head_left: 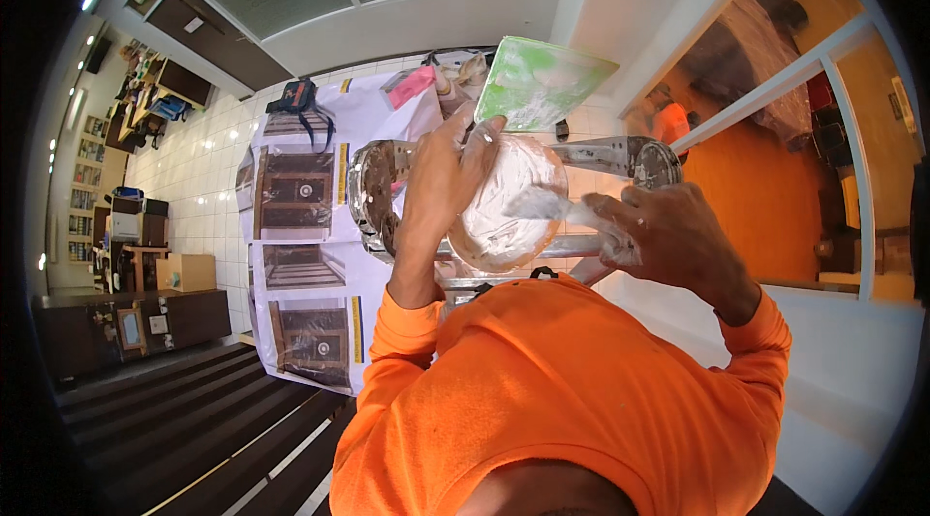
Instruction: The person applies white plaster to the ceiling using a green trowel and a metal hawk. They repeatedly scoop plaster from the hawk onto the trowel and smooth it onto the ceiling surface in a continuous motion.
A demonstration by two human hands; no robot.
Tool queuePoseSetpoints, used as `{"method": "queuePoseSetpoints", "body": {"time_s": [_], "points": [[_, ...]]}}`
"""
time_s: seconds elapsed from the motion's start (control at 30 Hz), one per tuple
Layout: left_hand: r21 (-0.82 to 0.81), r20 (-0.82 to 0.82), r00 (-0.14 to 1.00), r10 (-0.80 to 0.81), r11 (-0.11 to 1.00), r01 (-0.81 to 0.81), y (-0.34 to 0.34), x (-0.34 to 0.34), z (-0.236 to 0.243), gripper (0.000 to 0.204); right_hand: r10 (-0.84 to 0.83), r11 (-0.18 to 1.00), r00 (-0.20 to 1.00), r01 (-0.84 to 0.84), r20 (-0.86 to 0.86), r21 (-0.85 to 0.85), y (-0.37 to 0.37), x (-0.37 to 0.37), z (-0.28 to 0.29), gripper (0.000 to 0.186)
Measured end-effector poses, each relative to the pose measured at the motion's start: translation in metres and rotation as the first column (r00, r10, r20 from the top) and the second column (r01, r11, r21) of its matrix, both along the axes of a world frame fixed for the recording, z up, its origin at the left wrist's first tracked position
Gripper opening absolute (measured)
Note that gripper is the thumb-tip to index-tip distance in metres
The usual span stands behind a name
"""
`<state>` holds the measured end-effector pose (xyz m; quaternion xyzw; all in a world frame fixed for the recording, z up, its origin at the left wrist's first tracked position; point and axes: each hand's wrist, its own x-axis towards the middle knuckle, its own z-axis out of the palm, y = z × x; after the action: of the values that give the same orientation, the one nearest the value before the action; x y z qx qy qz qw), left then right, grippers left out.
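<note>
A round tub (556, 159) of white paste (489, 228) sits in front of me among the parts of a metal stepladder (376, 188). My left hand (448, 165) reaches over its left side, closed on the near corner of a green flat plastic board (552, 80) smeared with white. That board tilts up beyond the tub. In my right hand (664, 225), at the right of the tub, is a putty knife (535, 203) coated in paste. Its blade lies over the paste; whether it touches is hard to tell. White residue covers the fingers of both hands.
Left of the ladder, a printed sheet (297, 279) with furniture pictures covers the floor, a dark bag (295, 97) at its far end. A white wall (775, 351) and windows stand at right, with a person in orange (668, 119) beyond. Dark stepped boards (194, 419) lie lower left.
</note>
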<state>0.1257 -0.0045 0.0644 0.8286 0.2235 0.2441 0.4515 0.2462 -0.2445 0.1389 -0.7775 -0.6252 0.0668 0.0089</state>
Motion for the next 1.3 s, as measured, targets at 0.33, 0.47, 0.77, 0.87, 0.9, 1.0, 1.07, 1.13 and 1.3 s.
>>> {"method": "queuePoseSetpoints", "body": {"time_s": [0.33,0.47,0.77,0.87,0.9,1.0,1.07,1.13,1.3], "points": [[-0.067,-0.001,1.0,-0.016,0.998,0.016,-0.005,-0.004,0.01,0.029,-0.139,0.983,0.987,0.147,-0.082,0.105,-0.012,-0.006,-0.018,0.061],[-0.042,0.134,0.98,0.145,0.989,-0.141,-0.014,-0.009,0.0,0.029,-0.183,0.967,0.968,0.209,-0.173,0.148,-0.026,-0.022,-0.05,0.053],[-0.088,0.263,0.926,0.27,0.963,-0.256,-0.025,-0.03,-0.018,0.032,-0.294,0.908,0.838,0.395,-0.46,0.14,-0.017,-0.079,-0.055,0.032],[-0.105,0.264,0.928,0.264,0.964,-0.245,-0.025,-0.032,-0.02,0.032,-0.178,0.919,0.834,0.331,-0.523,0.215,-0.019,-0.08,-0.052,0.028],[-0.117,0.262,0.93,0.256,0.965,-0.233,-0.024,-0.032,-0.023,0.033,-0.181,0.908,0.819,0.352,-0.544,0.228,-0.017,-0.08,-0.048,0.027],[-0.125,0.272,0.929,0.25,0.967,-0.223,-0.024,-0.032,-0.023,0.033,-0.19,0.886,0.809,0.385,-0.556,0.258,-0.01,-0.075,-0.039,0.025],[-0.119,0.258,0.935,0.245,0.968,-0.221,-0.024,-0.034,-0.023,0.034,-0.211,0.888,0.839,0.379,-0.502,0.261,-0.008,-0.073,-0.044,0.025],[-0.105,0.224,0.946,0.234,0.971,-0.215,-0.026,-0.035,-0.022,0.034,-0.23,0.911,0.872,0.349,-0.432,0.22,-0.007,-0.087,-0.044,0.027],[-0.028,0.251,0.951,0.181,0.983,-0.179,-0.031,-0.023,-0.02,0.034,-0.201,0.95,0.909,0.271,-0.366,0.153,-0.003,-0.104,-0.038,0.031]]}}
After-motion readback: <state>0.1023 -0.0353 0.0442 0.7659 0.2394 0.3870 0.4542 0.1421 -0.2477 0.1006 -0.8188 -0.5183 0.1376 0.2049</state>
